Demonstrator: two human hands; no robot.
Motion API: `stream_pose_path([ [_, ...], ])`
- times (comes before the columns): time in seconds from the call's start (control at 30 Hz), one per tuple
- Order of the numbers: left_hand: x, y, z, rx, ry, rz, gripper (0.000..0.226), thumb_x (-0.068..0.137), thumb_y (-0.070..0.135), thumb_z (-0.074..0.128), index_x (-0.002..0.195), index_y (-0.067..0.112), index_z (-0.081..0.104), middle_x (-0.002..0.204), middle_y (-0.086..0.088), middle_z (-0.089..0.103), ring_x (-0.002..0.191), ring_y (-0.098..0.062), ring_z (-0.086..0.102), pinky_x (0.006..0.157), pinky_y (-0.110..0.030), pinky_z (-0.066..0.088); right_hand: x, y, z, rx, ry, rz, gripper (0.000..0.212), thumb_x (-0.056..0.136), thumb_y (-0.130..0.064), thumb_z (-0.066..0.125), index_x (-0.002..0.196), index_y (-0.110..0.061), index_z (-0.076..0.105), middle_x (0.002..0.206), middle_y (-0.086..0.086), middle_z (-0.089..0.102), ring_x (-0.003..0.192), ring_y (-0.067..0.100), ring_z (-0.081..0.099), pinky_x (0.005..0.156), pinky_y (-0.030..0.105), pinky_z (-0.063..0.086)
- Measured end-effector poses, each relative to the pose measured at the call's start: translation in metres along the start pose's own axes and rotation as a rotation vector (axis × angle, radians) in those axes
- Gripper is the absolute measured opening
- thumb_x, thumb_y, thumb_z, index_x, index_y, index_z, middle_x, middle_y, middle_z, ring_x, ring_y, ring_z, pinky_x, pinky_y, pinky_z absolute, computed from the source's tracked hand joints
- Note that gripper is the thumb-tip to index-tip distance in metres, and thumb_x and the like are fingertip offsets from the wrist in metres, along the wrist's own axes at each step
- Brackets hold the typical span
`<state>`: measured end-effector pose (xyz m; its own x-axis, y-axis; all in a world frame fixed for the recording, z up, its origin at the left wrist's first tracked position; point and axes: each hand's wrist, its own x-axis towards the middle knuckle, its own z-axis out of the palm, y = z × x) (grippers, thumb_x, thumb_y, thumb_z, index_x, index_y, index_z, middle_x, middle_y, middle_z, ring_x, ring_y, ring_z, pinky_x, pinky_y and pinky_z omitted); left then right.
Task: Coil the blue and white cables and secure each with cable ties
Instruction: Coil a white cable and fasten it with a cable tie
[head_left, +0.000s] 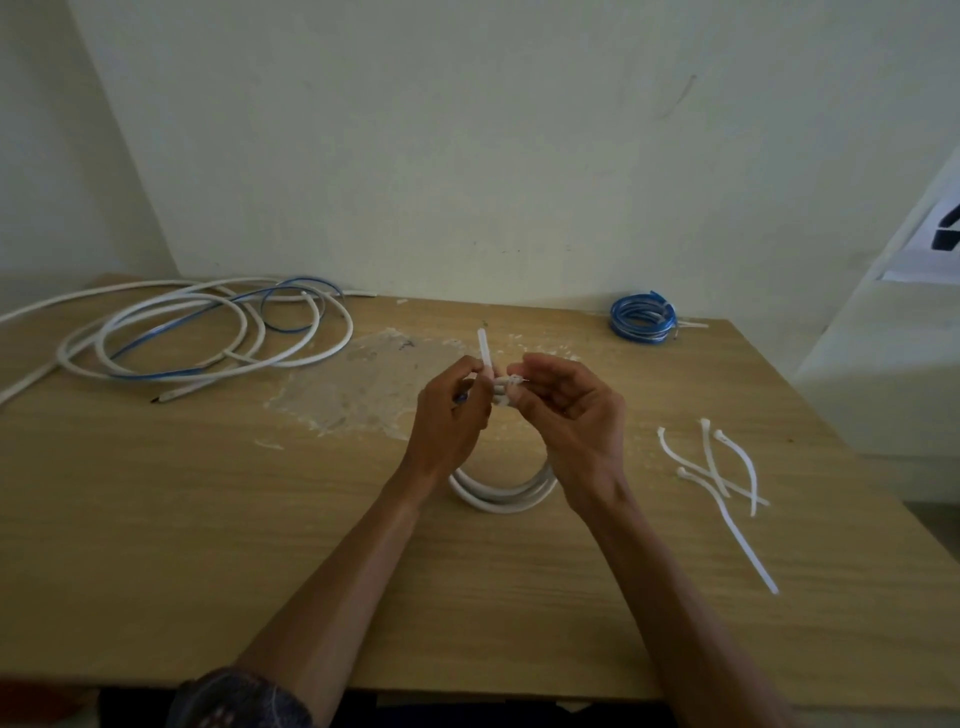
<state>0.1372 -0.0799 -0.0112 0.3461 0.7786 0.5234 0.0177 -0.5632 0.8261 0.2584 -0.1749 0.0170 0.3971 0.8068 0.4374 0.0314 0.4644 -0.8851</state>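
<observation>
The white coil (501, 493) is held upright over the middle of the tabletop (156, 519), with its lower arc showing between the wrists, so that the top of the bundle faces both hands for tying. The left hand (452, 415) is curled, thumb and fingers pinching the cable tie (484, 345), whose free tail projects upward; this grip suits drawing the strap tight. The right hand (569, 415) is also curled, fingertips pinching the top of the white coil where the tie appears to wrap it, which keeps the turns together. The blue coil (642, 322) lies bundled at the far right, spare ties (719, 467) lie near the right hand, and loose cables (208, 332) lie far left. The fingers hide the tie's head and whether it is locked. Both hands cover the coil's upper half.
</observation>
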Motion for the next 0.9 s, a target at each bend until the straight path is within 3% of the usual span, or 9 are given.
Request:
stream_pose_path([
  [0.1, 0.0, 0.003, 0.002, -0.021, 0.01, 0.025, 0.02, 0.106, 0.018, 0.051, 0.103, 0.006, 0.066, 0.066, 0.014, 0.063, 0.056, -0.006, 0.06, 0.055, -0.018, 0.045, 0.001, -0.002, -0.001, 0.051, -0.01, 0.058, 0.051, 0.085, 0.007, 0.073, 0.132, -0.006, 0.059, 0.112, 0.012, 0.073, 0.096, 0.026, 0.073, 0.083, 0.032, 0.06],
  [0.2, 0.0, 0.005, 0.002, -0.022, 0.015, 0.036, 0.02, 0.105, 0.016, 0.052, 0.116, 0.005, 0.065, 0.067, 0.018, 0.064, 0.058, -0.002, 0.062, 0.056, -0.015, 0.045, 0.0, -0.005, -0.003, 0.136, -0.046, 0.087, 0.049, 0.084, 0.008, 0.072, 0.13, -0.003, 0.059, 0.108, 0.016, 0.073, 0.098, 0.027, 0.072, 0.086, 0.032, 0.059],
  [0.27, 0.0, 0.005, 0.003, -0.003, 0.033, 0.065, 0.017, 0.105, 0.014, 0.053, 0.11, 0.005, 0.067, 0.069, 0.016, 0.064, 0.06, 0.0, 0.063, 0.057, -0.015, 0.045, 0.003, -0.006, -0.005, 0.142, -0.035, 0.076, 0.044, 0.083, 0.007, 0.073, 0.125, 0.0, 0.062, 0.107, 0.018, 0.073, 0.1, 0.029, 0.072, 0.088, 0.035, 0.059],
  [0.4, -0.002, 0.006, 0.007, 0.059, 0.074, 0.121, 0.015, 0.104, 0.022, 0.058, 0.099, 0.013, 0.068, 0.068, 0.009, 0.065, 0.055, -0.012, 0.063, 0.049, -0.034, 0.051, 0.008, -0.004, 0.002, -0.055, 0.101, -0.065, 0.031, 0.083, -0.001, 0.078, 0.113, -0.004, 0.07, 0.103, 0.01, 0.076, 0.097, 0.025, 0.074, 0.087, 0.036, 0.06],
  [0.47, -0.004, 0.007, 0.009, 0.09, 0.076, 0.164, 0.013, 0.103, 0.022, 0.059, 0.097, 0.015, 0.067, 0.067, 0.009, 0.065, 0.054, -0.015, 0.063, 0.049, -0.041, 0.052, 0.006, -0.003, 0.009, -0.181, 0.162, -0.174, 0.027, 0.084, -0.003, 0.078, 0.109, -0.006, 0.072, 0.1, 0.004, 0.076, 0.094, 0.019, 0.074, 0.083, 0.03, 0.06],
  [0.57, -0.005, 0.011, 0.011, 0.108, 0.073, 0.206, 0.016, 0.103, 0.025, 0.057, 0.099, 0.013, 0.067, 0.071, 0.005, 0.069, 0.056, -0.014, 0.065, 0.052, -0.044, 0.053, 0.005, -0.002, 0.014, -0.323, 0.193, -0.311, 0.024, 0.085, -0.001, 0.077, 0.109, -0.006, 0.073, 0.1, 0.0, 0.075, 0.09, 0.014, 0.073, 0.077, 0.021, 0.057],
  [0.77, -0.005, 0.008, 0.01, 0.108, 0.034, 0.196, 0.018, 0.104, 0.027, 0.055, 0.107, 0.015, 0.069, 0.075, 0.003, 0.072, 0.058, -0.013, 0.067, 0.052, -0.045, 0.054, 0.007, 0.0, 0.011, -0.413, 0.136, -0.288, 0.02, 0.089, -0.008, 0.075, 0.109, -0.01, 0.075, 0.101, -0.002, 0.076, 0.088, 0.012, 0.074, 0.077, 0.028, 0.06],
  [0.9, -0.005, 0.006, 0.01, 0.113, 0.03, 0.192, 0.02, 0.105, 0.029, 0.054, 0.11, 0.017, 0.068, 0.083, 0.001, 0.074, 0.069, -0.015, 0.073, 0.057, -0.045, 0.057, 0.007, 0.0, 0.009, -0.453, 0.138, -0.296, 0.017, 0.09, -0.01, 0.075, 0.107, -0.013, 0.076, 0.099, -0.005, 0.075, 0.087, 0.01, 0.073, 0.077, 0.028, 0.06],
])
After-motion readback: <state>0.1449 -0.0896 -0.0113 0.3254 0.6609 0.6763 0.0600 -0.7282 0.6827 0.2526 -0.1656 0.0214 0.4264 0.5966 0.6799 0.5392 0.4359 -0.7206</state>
